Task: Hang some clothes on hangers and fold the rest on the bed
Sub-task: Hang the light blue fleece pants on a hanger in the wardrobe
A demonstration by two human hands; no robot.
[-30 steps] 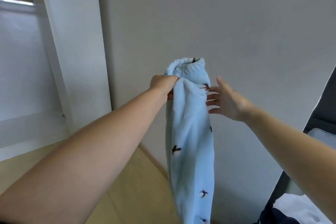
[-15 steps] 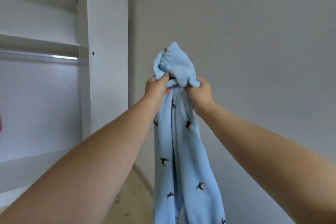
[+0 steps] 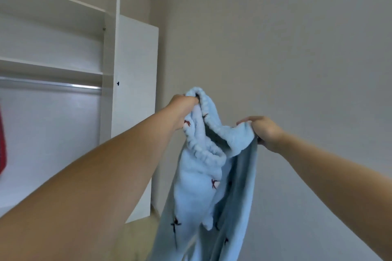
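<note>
- Presently, left hand (image 3: 184, 106): grip closed on elastic waistband of pale-blue fleece bird-print trousers (image 3: 199, 180).
- Right hand (image 3: 264, 131): grip closed on waistband's opposite side.
- White wardrobe (image 3: 135, 91) beside the left arm; bare wall behind.

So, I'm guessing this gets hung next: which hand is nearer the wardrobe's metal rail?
Left. The left hand grips the blue garment to the right of and below the rail; the right hand grips it farther right, by the bare wall.

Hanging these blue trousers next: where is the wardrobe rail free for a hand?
The rail is bare between the red garment at the left edge and the side panel; open space below it. Crowded in front: left hand and right hand grip the trousers.
</note>
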